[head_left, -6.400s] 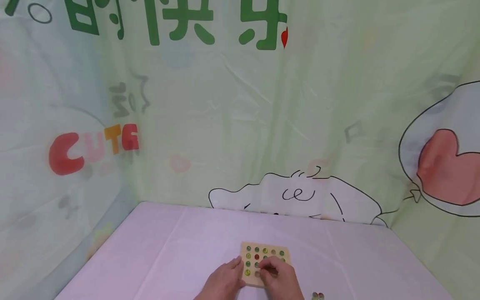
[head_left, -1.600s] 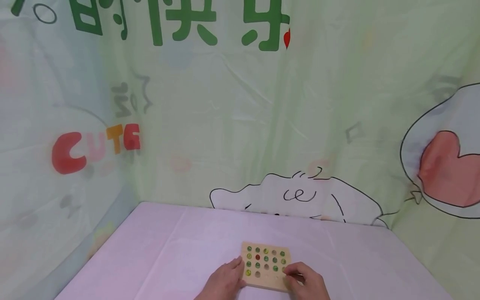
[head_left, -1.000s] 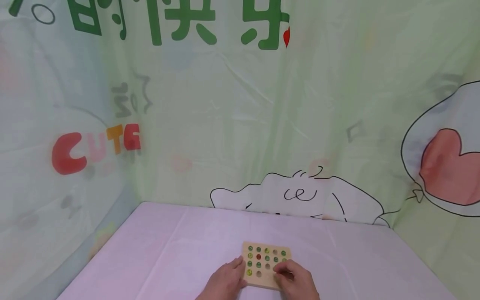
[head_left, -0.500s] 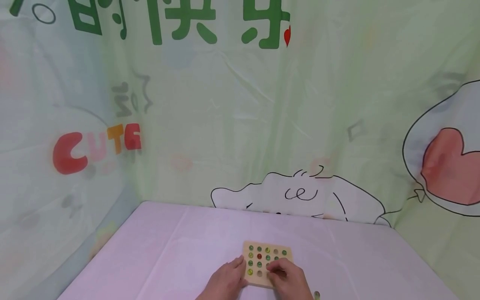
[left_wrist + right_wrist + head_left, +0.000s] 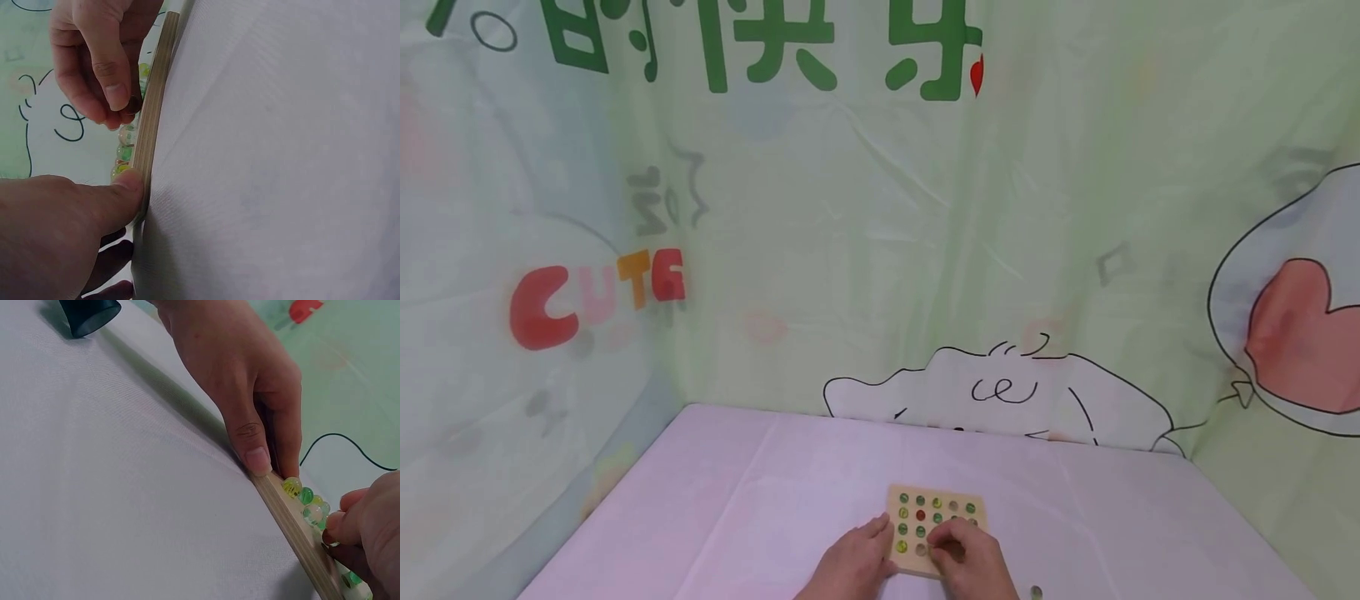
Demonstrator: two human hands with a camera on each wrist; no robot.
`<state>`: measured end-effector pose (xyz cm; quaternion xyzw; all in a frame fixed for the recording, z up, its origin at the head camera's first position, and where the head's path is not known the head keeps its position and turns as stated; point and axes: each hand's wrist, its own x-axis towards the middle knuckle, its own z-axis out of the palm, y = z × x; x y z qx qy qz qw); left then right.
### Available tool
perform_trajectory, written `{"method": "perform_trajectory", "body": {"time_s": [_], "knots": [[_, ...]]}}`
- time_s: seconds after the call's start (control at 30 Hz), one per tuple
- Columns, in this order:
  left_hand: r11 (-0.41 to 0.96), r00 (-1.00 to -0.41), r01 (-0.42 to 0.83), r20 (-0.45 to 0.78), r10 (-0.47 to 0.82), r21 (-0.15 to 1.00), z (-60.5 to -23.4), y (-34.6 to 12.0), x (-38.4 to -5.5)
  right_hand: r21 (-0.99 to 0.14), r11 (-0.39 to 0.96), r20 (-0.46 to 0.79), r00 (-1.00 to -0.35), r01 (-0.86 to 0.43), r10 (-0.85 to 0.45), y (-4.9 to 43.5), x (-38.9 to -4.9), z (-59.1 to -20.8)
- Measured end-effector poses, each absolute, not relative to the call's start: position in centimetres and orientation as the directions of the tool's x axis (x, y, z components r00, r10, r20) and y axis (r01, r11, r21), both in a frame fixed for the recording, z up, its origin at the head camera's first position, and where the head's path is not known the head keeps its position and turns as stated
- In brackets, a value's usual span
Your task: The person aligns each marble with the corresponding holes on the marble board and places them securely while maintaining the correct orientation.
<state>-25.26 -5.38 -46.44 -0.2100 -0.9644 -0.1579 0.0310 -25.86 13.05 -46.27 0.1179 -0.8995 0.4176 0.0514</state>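
Note:
A light wooden board (image 5: 921,567) with rows of round hollows lies on the table, most visible hollows filled with green, yellow-green, clear and red glass marbles (image 5: 921,515). My left hand (image 5: 854,560) grips its left side, the thumb (image 5: 257,461) on the edge near the front corner. My right hand (image 5: 973,560) is over the front right of the board, thumb and forefinger pinching a small dark reddish marble (image 5: 327,537) close above the surface. That hand hides part of the front rows. In the right wrist view, yellow and green marbles (image 5: 305,495) stand up from the board.
One loose marble (image 5: 1036,592) lies on the pale pink tablecloth (image 5: 805,475) to the right of the right hand. A dark cylindrical object (image 5: 94,315) shows at the top left of the right wrist view. A printed cloth backdrop (image 5: 820,250) rises behind the table.
My right hand has moved left from the board's right edge to over its front rows. Two loose marbles showed on the cloth earliest; one shows now. The left hand stays at the board's left side.

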Motion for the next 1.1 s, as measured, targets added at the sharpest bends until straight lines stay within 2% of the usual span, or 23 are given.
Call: {"method": "perform_trajectory", "body": {"time_s": [0.83, 1.1], "knots": [[0.867, -0.913, 0.408, 0.101, 0.396, 0.287, -46.2, -5.4, -25.3, -0.761, 0.609, 0.216, -0.973, -0.223, -0.086, 13.4, -25.7, -46.3], [0.871, -0.904, 0.426, 0.137, 0.404, 0.243, -46.4, -5.3, -25.1, -0.785, 0.602, 0.164, -0.986, -0.146, -0.025, 14.2, -25.2, -45.8]]}}
